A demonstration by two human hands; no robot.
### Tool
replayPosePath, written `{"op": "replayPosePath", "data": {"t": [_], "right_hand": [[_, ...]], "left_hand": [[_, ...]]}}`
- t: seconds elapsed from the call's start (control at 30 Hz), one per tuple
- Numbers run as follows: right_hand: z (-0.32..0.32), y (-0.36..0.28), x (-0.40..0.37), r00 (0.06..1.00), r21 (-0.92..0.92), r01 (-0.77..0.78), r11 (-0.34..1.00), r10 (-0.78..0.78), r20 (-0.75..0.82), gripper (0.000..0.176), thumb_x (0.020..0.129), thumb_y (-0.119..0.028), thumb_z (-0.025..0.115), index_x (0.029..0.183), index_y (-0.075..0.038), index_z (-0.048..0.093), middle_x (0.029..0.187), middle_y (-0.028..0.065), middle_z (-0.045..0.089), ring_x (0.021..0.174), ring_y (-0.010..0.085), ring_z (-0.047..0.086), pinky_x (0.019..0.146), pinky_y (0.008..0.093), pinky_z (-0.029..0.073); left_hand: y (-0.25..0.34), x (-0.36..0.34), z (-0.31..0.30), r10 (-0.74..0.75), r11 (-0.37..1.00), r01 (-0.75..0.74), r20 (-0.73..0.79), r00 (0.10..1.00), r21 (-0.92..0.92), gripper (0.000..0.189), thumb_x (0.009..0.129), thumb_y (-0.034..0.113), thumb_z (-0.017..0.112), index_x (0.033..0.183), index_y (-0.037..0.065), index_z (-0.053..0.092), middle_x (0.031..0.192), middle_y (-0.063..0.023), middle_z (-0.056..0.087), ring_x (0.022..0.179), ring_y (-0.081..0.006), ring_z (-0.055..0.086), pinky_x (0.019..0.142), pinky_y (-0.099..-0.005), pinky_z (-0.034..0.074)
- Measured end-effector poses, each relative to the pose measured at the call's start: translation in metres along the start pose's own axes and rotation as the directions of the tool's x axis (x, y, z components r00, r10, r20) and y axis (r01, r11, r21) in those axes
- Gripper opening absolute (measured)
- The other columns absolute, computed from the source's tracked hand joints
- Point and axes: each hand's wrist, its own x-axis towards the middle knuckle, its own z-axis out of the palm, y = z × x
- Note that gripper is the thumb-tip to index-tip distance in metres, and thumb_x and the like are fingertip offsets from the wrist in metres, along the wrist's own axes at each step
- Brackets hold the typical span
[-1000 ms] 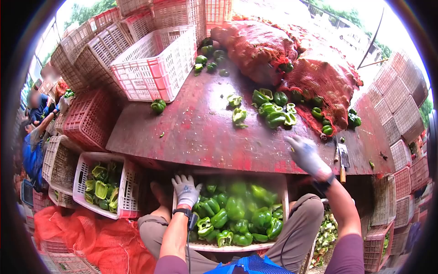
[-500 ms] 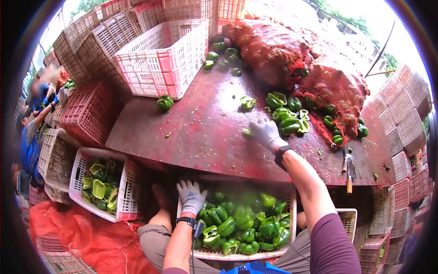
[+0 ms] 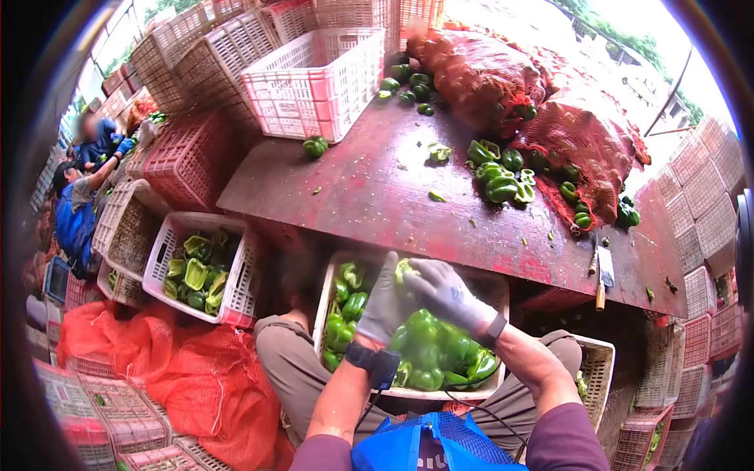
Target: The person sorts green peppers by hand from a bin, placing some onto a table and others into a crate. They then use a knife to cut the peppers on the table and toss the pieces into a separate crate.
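Observation:
Both my hands, in pale knit gloves, are over a white crate (image 3: 320, 318) of green bell peppers (image 3: 428, 345) between my legs. My left hand (image 3: 382, 304) points upward with its fingers stretched out, seen edge-on beside a pale green bell pepper (image 3: 404, 271). Around that pepper, my right hand (image 3: 453, 294) has its fingers curled; they hide much of it. A pile of cut peppers (image 3: 499, 180) lies on the red-brown table, with a half pepper (image 3: 439, 152) and a small green strip (image 3: 437, 196) to its left.
Red mesh sacks (image 3: 577, 137) fill the table's far right. A wooden-handled knife (image 3: 603, 275) lies at its near right edge. An upright white crate (image 3: 314, 94) stands at the back left. Another crate (image 3: 200, 259) at left holds cut peppers. Other people (image 3: 82, 188) work at far left.
My right hand has come back from the table to over the crate, leaving the green strip on the tabletop. My left hand has lifted from the crate's edge towards it. The view has shifted slightly.

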Motion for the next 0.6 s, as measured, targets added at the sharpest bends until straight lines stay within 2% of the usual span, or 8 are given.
{"op": "replayPosePath", "data": {"t": [0.1, 0.3, 0.33, 0.43, 0.47, 0.53, 0.57, 0.6], "right_hand": [[0.003, -0.012, -0.01, 1.0, -0.017, -0.003, 1.0, 0.003, -0.007, 0.05, 0.077, -0.009, 0.065, 0.126, -0.006, 0.053, 0.126, 0.0162, 0.057, 0.113, 0.0351, 0.058, 0.097, 0.0464, 0.047], [0.035, -0.018, -0.013, 0.964, 0.044, -0.163, 0.986, 0.169, -0.206, 0.045, 0.08, -0.007, 0.062, 0.124, -0.003, 0.054, 0.114, 0.0169, 0.058, 0.1, 0.0375, 0.059, 0.086, 0.0475, 0.048], [0.04, -0.024, -0.008, 0.934, 0.061, -0.197, 0.979, 0.206, -0.292, 0.042, 0.081, -0.006, 0.06, 0.123, -0.004, 0.055, 0.104, 0.0169, 0.059, 0.093, 0.0371, 0.059, 0.081, 0.0465, 0.048], [0.068, -0.028, -0.005, 0.8, 0.318, -0.453, 0.833, 0.537, -0.268, 0.033, 0.086, -0.007, 0.057, 0.119, -0.004, 0.059, 0.096, 0.0182, 0.061, 0.089, 0.0386, 0.06, 0.08, 0.0455, 0.049], [0.076, -0.032, -0.003, 0.735, 0.405, -0.491, 0.772, 0.616, -0.283, 0.022, 0.095, -0.012, 0.055, 0.114, -0.004, 0.062, 0.092, 0.0133, 0.065, 0.083, 0.0303, 0.062, 0.077, 0.0397, 0.05], [0.069, -0.035, 0.001, 0.527, 0.812, -0.534, 0.235, 0.844, 0.102, 0.02, 0.098, -0.017, 0.055, 0.112, -0.005, 0.063, 0.093, 0.0088, 0.066, 0.083, 0.0225, 0.063, 0.077, 0.0351, 0.05], [0.066, -0.037, 0.001, 0.43, 0.87, -0.482, -0.1, 0.839, 0.335, 0.02, 0.099, -0.019, 0.055, 0.111, -0.005, 0.063, 0.094, 0.0066, 0.067, 0.083, 0.0186, 0.064, 0.076, 0.0327, 0.05], [0.069, -0.036, -0.005, 0.433, 0.906, -0.368, -0.209, 0.824, 0.366, 0.02, 0.099, -0.02, 0.058, 0.111, -0.006, 0.063, 0.094, 0.0009, 0.066, 0.083, 0.01, 0.062, 0.075, 0.0278, 0.05]], "left_hand": [[-0.008, 0.002, -0.004, 0.188, 0.978, -0.173, -0.129, 0.974, 0.119, 0.024, 0.097, 0.034, 0.058, 0.108, 0.013, 0.063, 0.103, -0.0031, 0.065, 0.093, -0.0153, 0.063, 0.083, -0.0332, 0.054], [-0.031, -0.003, 0.006, 0.371, 0.927, -0.374, -0.182, 0.911, 0.022, 0.02, 0.096, 0.024, 0.055, 0.11, 0.011, 0.063, 0.103, -0.0017, 0.065, 0.098, -0.0148, 0.061, 0.09, -0.0307, 0.05], [-0.032, -0.006, 0.008, 0.383, 0.924, -0.379, -0.209, 0.9, 0.058, 0.025, 0.098, 0.026, 0.055, 0.116, 0.01, 0.061, 0.107, -0.0009, 0.063, 0.102, -0.0137, 0.059, 0.094, -0.0299, 0.047], [-0.046, 0.002, -0.01, 0.606, 0.761, -0.496, -0.185, 0.774, 0.417, 0.03, 0.101, 0.028, 0.053, 0.123, 0.007, 0.058, 0.113, -0.0008, 0.06, 0.107, -0.0129, 0.056, 0.098, -0.0299, 0.046], [-0.045, 0.001, -0.021, 0.596, 0.759, -0.492, -0.151, 0.789, 0.427, 0.04, 0.102, 0.03, 0.053, 0.133, 0.005, 0.052, 0.121, -0.0023, 0.057, 0.114, -0.0123, 0.053, 0.1, -0.0305, 0.044], [-0.038, -0.01, -0.022, 0.562, 0.751, -0.412, -0.172, 0.809, 0.516, 0.045, 0.102, 0.03, 0.055, 0.137, 0.003, 0.048, 0.124, -0.0045, 0.056, 0.115, -0.0131, 0.053, 0.101, -0.0307, 0.044], [-0.035, -0.017, -0.024, 0.542, 0.745, -0.367, -0.185, 0.82, 0.557, 0.048, 0.101, 0.03, 0.056, 0.138, 0.002, 0.046, 0.126, -0.0055, 0.056, 0.116, -0.0135, 0.053, 0.101, -0.0308, 0.044], [-0.029, -0.023, -0.033, 0.496, 0.745, -0.34, -0.137, 0.857, 0.574, 0.054, 0.1, 0.031, 0.058, 0.142, 0.001, 0.042, 0.128, -0.0076, 0.055, 0.116, -0.0141, 0.054, 0.101, -0.0308, 0.044]]}}
